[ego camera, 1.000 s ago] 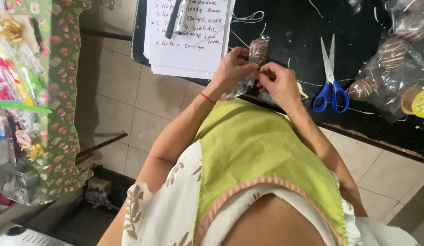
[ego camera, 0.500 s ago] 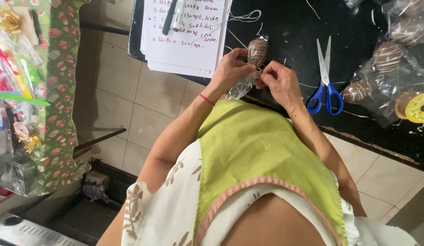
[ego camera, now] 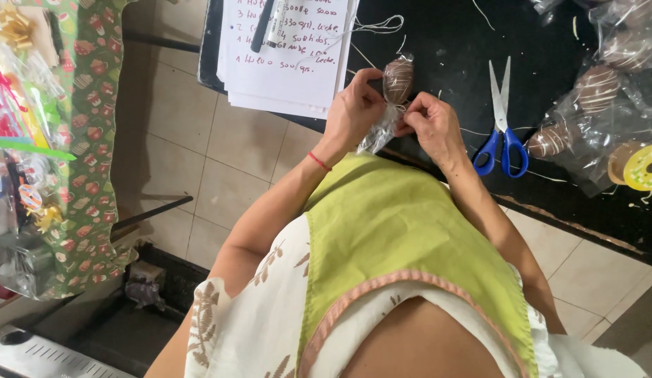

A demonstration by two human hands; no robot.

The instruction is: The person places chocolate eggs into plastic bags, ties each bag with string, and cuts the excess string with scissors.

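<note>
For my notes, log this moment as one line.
left hand: grips wrapped chocolate egg | right hand: pinches wrap at its neck | scissors: on black counter

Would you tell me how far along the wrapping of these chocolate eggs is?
Done: several bagged eggs lie right of the scissors. In hand: the left hand and right hand tie string around one chocolate egg in clear wrap. Left: finishing that knot.

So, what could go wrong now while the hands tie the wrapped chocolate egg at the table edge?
1. The chocolate egg is held at the edge of the black table between the left hand and right hand; a slip might drop it to the tiled floor.
2. Squeezing could crack it.
3. The scissors lie near the right hand and could be bumped.
</note>
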